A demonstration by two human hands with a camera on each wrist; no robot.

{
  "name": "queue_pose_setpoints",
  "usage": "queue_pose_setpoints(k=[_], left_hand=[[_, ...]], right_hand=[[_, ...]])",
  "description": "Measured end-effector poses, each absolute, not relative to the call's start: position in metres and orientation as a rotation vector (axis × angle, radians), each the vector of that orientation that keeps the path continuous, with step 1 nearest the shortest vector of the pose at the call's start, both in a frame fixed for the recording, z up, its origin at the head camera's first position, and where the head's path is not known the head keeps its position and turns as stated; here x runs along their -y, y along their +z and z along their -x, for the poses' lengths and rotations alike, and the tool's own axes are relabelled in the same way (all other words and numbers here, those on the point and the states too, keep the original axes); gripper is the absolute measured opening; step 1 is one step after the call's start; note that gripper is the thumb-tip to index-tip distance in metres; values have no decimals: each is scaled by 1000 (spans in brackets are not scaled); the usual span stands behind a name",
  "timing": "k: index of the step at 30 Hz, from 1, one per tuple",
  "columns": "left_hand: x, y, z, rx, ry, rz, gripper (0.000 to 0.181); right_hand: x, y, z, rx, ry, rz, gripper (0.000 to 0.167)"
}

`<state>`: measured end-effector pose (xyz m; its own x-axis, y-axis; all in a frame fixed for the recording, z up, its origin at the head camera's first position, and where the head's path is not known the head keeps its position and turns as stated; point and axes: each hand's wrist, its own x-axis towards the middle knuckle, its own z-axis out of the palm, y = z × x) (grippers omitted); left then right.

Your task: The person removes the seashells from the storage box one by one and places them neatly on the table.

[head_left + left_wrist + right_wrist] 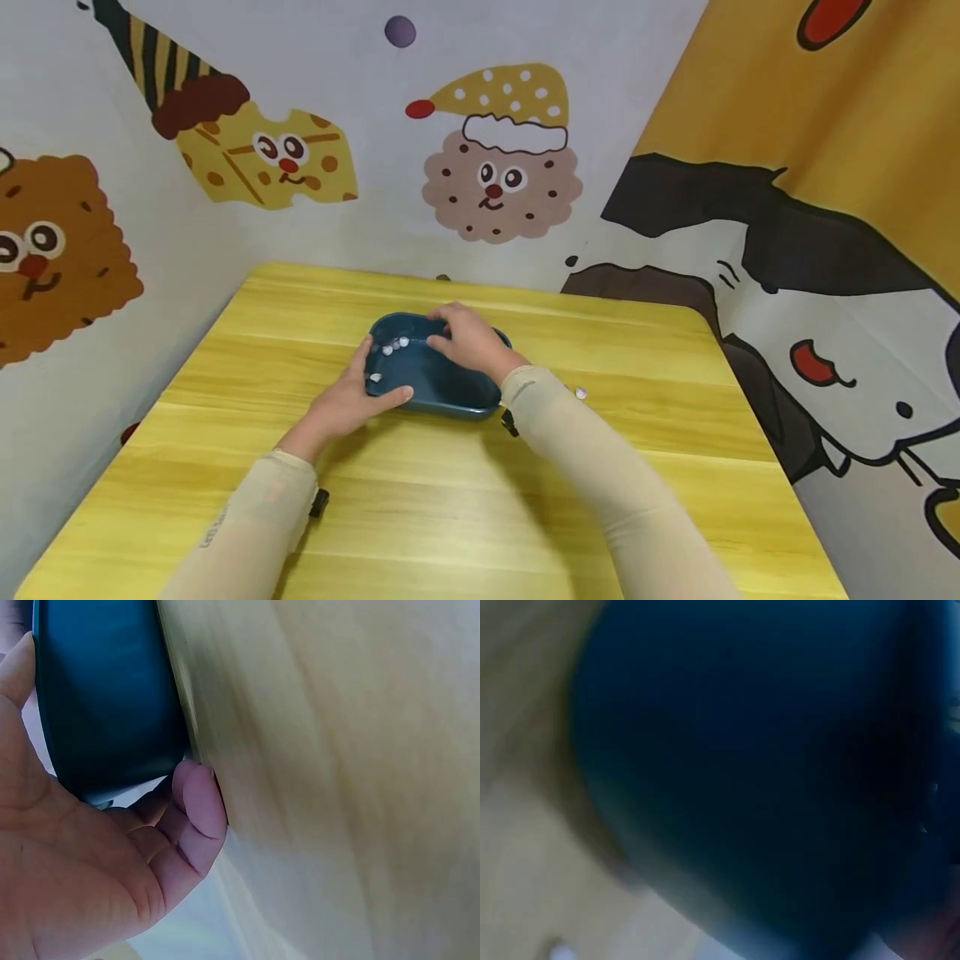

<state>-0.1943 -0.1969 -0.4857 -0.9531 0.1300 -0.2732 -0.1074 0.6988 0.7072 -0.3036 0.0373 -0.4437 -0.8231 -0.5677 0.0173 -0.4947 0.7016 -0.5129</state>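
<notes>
One blue tray, left hand gripping left end; at least four white pieces inside, one outside right. Right hand over far side; cannot tell grip.

A smooth, glossy tray, apparently plastic, contrasts with a softly shining, wood-grained table, matt cloth sleeves and fabric-like backdrop.

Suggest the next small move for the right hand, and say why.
I'd probably bring the right hand out to the loose white piece on the table. That piece lies apart, right of the tray, while several small white pieces sit inside, toward its left end. The left hand already holds that end.
</notes>
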Motion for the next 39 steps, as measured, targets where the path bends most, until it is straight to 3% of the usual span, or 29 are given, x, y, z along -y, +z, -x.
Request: queue_pose_setpoints(k=[10, 20, 30, 39], left_hand=[[191, -487, 196, -2620, 1102, -8, 129], [194, -485, 194, -2613, 1118, 4, 128], [195, -488, 196, -2605, 1125, 3, 126], [194, -487, 197, -2603, 1123, -7, 125]], right_hand=[[-33, -481, 304, -2949, -840, 831, 40], [-18, -494, 304, -2812, -413, 991, 61], [-10, -500, 301, -2752, -99, 1119, 63], [-10, -501, 299, -2731, -80, 1109, 61]])
